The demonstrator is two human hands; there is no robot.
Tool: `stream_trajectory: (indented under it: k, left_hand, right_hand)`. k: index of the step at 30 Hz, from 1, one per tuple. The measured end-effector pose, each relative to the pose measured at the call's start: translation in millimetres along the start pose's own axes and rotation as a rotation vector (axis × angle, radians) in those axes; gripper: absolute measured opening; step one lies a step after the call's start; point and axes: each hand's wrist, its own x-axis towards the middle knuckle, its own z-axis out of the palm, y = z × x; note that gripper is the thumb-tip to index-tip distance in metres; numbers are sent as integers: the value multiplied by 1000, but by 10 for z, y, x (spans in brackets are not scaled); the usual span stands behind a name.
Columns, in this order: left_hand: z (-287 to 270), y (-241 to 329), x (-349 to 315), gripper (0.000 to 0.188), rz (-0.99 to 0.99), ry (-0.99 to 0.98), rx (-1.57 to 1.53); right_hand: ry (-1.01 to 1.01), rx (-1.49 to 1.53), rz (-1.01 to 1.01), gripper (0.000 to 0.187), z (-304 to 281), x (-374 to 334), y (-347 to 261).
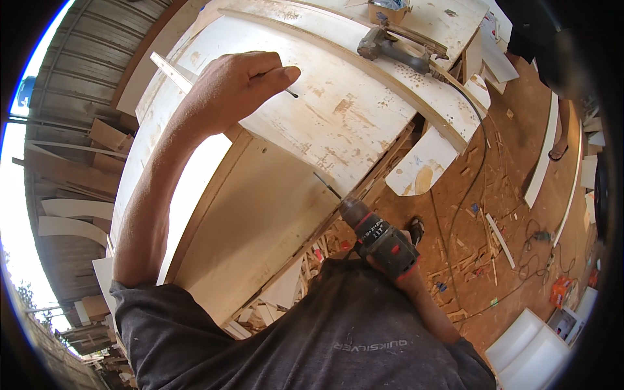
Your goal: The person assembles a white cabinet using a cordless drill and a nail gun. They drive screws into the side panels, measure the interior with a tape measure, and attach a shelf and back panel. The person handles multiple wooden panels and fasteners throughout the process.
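Observation:
My left hand point(244, 88) is raised over a white, stained worktop point(338, 110), its fingers closed. A thin dark rod with a darker tip point(292, 93) sticks out from under the fingers; its kind is too small to tell. Low in front of my body, my right hand point(411, 278) grips a black and red cordless drill point(383, 244), which hides most of the fingers. The drill's long thin bit point(327, 185) points up and left, over the edge of a pale wooden panel point(260, 201) with a curved side strip.
A grey power tool point(393, 53) lies on the worktop's far side, beside a curved wooden strip point(364, 65). Its dark cord point(482, 149) runs down to the brown floor, strewn with wood scraps. Curved boards point(75, 218) are stacked at left. Someone's foot point(558, 151) shows at right.

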Motion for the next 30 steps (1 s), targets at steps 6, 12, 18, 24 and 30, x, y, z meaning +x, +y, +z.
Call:
stream_trajectory:
  k: [6,12,18,24,30]
  left_hand:
    - [65,-97,22,44,240,118,-6]
    - [-2,-20,0,34,63,-21,3]
    - [25,-37,-2,34,130,9,33]
    - [31,-55,17,31,171,33,62]
    - [27,-55,9,28,192,49,49]
  right_hand:
    - [-41,-40,53,38,102,-66,116]
    - [-42,-94,-65,36,91,50,153]
    - [-86,-91,17,35,168,19,211]
    - [-99,63,26,37,178,142,205]
    - [-123,216,88,50,238,150,283]
